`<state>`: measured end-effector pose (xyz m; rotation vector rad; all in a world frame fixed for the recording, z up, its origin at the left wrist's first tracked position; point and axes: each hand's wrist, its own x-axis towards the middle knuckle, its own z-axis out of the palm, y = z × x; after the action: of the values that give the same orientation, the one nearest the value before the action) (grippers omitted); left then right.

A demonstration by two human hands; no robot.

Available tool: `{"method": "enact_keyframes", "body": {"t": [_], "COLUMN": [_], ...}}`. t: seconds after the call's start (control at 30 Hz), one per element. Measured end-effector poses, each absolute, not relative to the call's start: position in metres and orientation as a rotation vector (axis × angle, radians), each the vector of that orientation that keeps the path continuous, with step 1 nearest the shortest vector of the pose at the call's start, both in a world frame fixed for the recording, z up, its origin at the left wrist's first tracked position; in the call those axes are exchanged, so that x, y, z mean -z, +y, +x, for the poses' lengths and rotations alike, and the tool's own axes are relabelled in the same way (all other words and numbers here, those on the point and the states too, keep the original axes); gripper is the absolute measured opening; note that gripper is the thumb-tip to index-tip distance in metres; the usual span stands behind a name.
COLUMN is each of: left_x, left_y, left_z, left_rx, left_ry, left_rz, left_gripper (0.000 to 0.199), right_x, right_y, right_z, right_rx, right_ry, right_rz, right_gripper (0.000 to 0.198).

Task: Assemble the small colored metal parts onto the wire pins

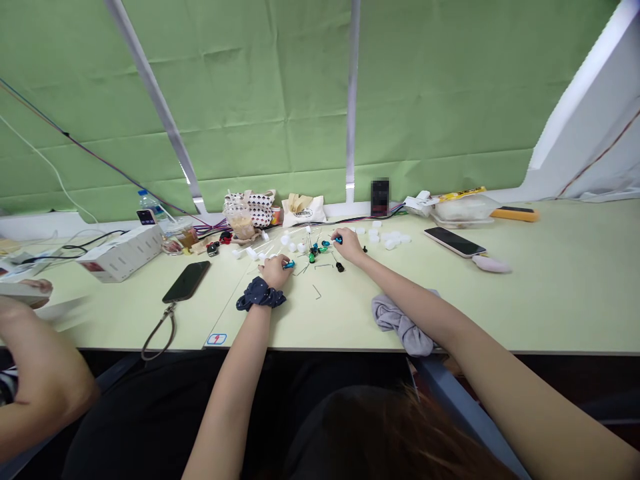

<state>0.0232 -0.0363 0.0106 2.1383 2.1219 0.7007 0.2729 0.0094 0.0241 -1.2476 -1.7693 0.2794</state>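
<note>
My left hand [276, 270], with a dark dotted scrunchie [260, 294] at its wrist, is closed on a small shiny blue part [289, 265] low over the table. Farther forward and to the right, my right hand [350, 245] pinches another small blue part [339, 239]. What kind of parts these are is too small to tell. Between the hands lies a cluster of green pieces [313, 257] and thin metal rods. A black knob-like piece [341, 267] is below my right hand. An L-shaped hex key [317, 292] rests nearer to me.
White caps [393, 240] are scattered on both sides. Phones [187, 281] [454, 242] lie left and right. A grey cloth [403, 325] sits under my right forearm. At far left, a co-worker's hand [39, 291] holds something white beside a white box [125, 252].
</note>
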Motion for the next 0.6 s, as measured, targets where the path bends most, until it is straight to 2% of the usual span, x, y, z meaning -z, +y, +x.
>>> {"method": "enact_keyframes", "body": {"t": [0.13, 0.37, 0.6], "left_x": [-0.011, -0.014, -0.013], "left_y": [-0.037, -0.04, -0.039], "left_z": [0.023, 0.025, 0.025], "left_rx": [-0.695, -0.681, -0.686], "left_ry": [2.12, 2.125, 2.105], "left_rz": [2.138, 2.13, 2.143], "left_gripper": [0.025, 0.024, 0.024], "right_x": [-0.023, -0.014, -0.012], "right_y": [0.013, 0.022, 0.023], "right_z": [0.272, 0.275, 0.282], "right_rx": [-0.278, -0.609, -0.319], "right_ry": [-1.702, -1.418, -1.748], "right_rz": [-1.169, -1.306, -1.414], "right_gripper": [0.017, 0.017, 0.022]}}
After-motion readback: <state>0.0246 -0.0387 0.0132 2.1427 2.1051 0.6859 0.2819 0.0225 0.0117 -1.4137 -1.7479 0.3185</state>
